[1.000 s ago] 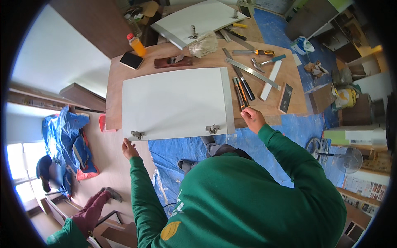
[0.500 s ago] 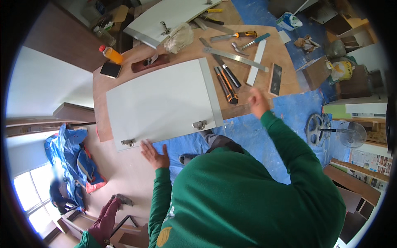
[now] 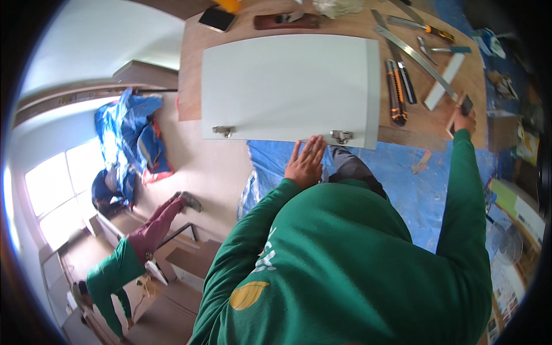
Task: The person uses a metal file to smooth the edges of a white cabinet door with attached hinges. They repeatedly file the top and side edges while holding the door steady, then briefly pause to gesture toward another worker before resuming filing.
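Observation:
A white cabinet door (image 3: 282, 86) lies flat on the wooden worktop, with one metal hinge (image 3: 223, 131) near its left corner and another hinge (image 3: 341, 136) near its right. My left hand (image 3: 306, 164) is open, fingers stretched out against the door's near edge, just left of the right hinge. At the right of the worktop my right hand (image 3: 464, 122) closes round a dark-faced sanding block (image 3: 466, 104), partly covered by the fingers. Beside it are a white strip (image 3: 444, 82) and a steel ruler (image 3: 422, 62).
Two utility knives (image 3: 396, 95), a hammer (image 3: 448, 50), an orange-handled chisel (image 3: 440, 33) and a wooden hand plane (image 3: 286, 21) lie round the door. A phone (image 3: 217, 19) rests far left. Blue sheeting (image 3: 402, 172) covers the floor; a co-worker (image 3: 123, 259) bends at lower left.
My right hand has reached right and taken hold of the sanding block. My left hand has slid right along the door's near edge. The view has shifted, bringing the co-worker further in.

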